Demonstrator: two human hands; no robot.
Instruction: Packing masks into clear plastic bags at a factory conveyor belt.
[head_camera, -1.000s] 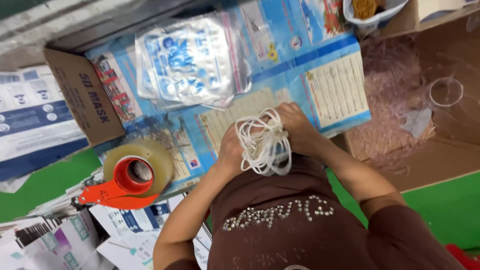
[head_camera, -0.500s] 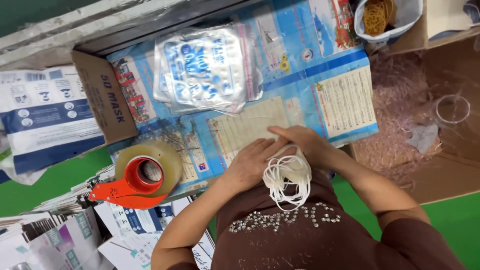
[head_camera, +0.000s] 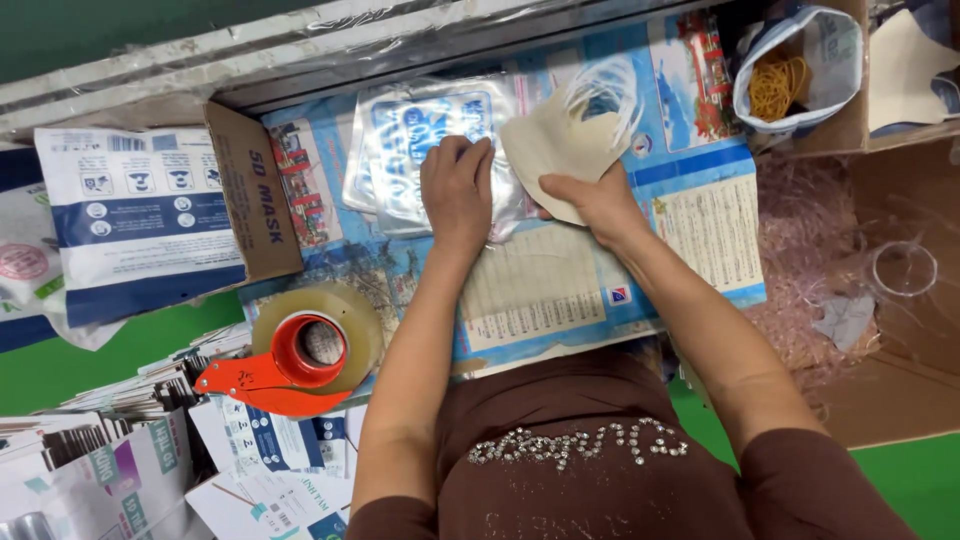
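My left hand (head_camera: 458, 190) lies flat on a stack of clear plastic pouches with blue print (head_camera: 405, 150), pressing the top one down. My right hand (head_camera: 598, 205) grips a beige face mask (head_camera: 558, 150) by its lower edge, just right of the pouches; the mask's white ear loops (head_camera: 605, 92) stick out above it. Both hands work over a blue printed sheet (head_camera: 700, 215) that covers the work surface.
A roll of clear tape in an orange-red dispenser (head_camera: 305, 355) sits at the near left. A cardboard flap (head_camera: 250, 195) and white-and-blue packages (head_camera: 140, 215) lie to the left. A bag of rubber bands (head_camera: 785, 80) stands at the top right. Printed cartons (head_camera: 110, 460) are piled at the bottom left.
Both hands were near my body gathering the white loops. They have moved forward: the left now presses the pouches, the right holds the mask beside them.
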